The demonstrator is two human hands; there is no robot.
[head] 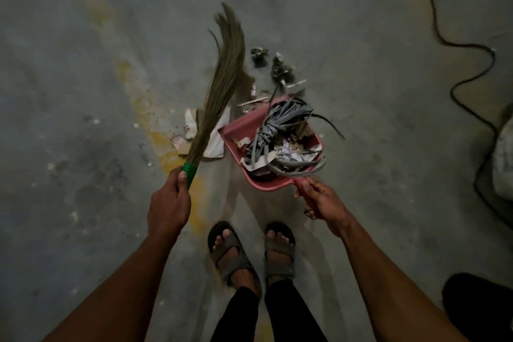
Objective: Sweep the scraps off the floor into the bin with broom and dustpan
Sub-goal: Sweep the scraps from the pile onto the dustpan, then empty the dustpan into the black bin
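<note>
Gripping broom [219,86] by its green collar, left hand [169,203] angles bristles toward scraps [211,136] beside dustpan [266,147]. Right hand [319,200] fingers clench the handle, steadying the loaded pan.

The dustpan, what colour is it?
Pink; the dustpan shows clearly in the head view, held by the right hand.

Dim stained concrete floor [83,91], black cable [455,86] snaking right
</note>
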